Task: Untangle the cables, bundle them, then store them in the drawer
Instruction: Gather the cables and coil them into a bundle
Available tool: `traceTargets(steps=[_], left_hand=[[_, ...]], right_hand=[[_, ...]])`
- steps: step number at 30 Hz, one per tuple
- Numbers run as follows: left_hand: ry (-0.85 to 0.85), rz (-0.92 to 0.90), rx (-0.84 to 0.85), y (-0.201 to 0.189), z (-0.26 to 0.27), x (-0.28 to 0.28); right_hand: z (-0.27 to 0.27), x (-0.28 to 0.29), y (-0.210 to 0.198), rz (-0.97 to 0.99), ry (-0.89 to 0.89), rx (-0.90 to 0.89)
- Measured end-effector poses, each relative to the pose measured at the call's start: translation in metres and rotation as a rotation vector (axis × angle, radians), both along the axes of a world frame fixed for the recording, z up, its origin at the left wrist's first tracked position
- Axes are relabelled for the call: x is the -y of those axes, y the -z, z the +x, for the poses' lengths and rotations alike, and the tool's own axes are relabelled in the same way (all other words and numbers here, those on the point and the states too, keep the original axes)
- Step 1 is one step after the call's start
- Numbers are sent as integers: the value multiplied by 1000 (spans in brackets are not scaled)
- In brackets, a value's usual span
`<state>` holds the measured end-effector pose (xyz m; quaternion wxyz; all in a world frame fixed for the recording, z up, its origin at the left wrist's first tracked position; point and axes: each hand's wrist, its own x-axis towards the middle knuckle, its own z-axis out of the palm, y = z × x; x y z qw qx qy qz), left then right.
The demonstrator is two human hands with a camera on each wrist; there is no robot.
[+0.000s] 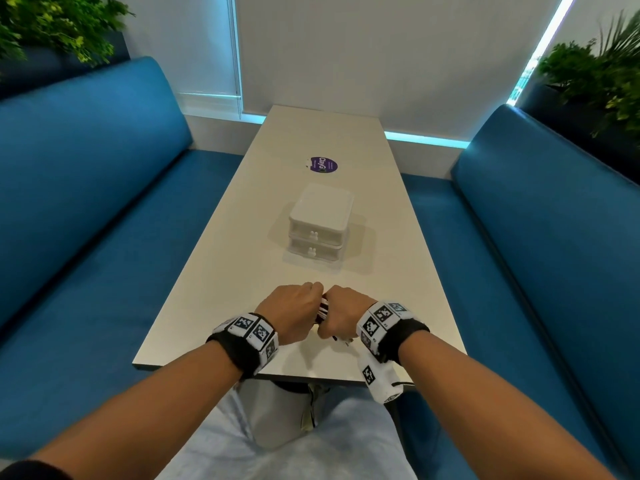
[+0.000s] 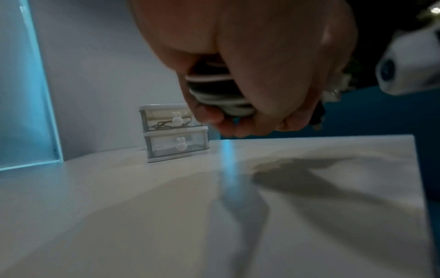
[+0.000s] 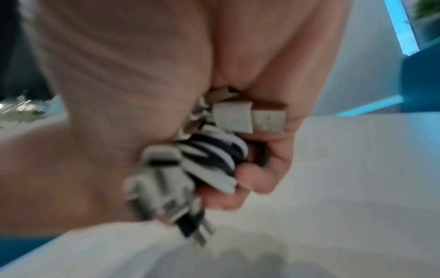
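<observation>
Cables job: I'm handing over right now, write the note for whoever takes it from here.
Left hand: grips the coiled cables above the table.
Right hand: grips the same bundle from the other side, plugs sticking out by the palm.
Drawer unit: further up the table, both drawers shut; the top drawer already holds a dark cable, the bottom drawer looks empty.
Done: black and white cables gathered into one coil.
Left: secure the bundle if needed, open a drawer, put it in, shut it.
</observation>
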<state>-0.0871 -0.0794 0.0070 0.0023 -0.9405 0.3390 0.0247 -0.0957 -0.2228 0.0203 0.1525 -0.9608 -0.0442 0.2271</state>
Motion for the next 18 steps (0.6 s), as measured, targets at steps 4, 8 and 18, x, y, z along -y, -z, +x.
traceTargets(steps=[4,8,18], left_hand=[[-127,11,-160,-11,8,9],[-177,-14,-280,-17,20,15],[-230,-108,-351,-15,26,5]], right_hand=[[0,-2,0,-153,-79,209],[2,-1,-2,-177,-92,291],[9,0,-3,-216,-163,408]])
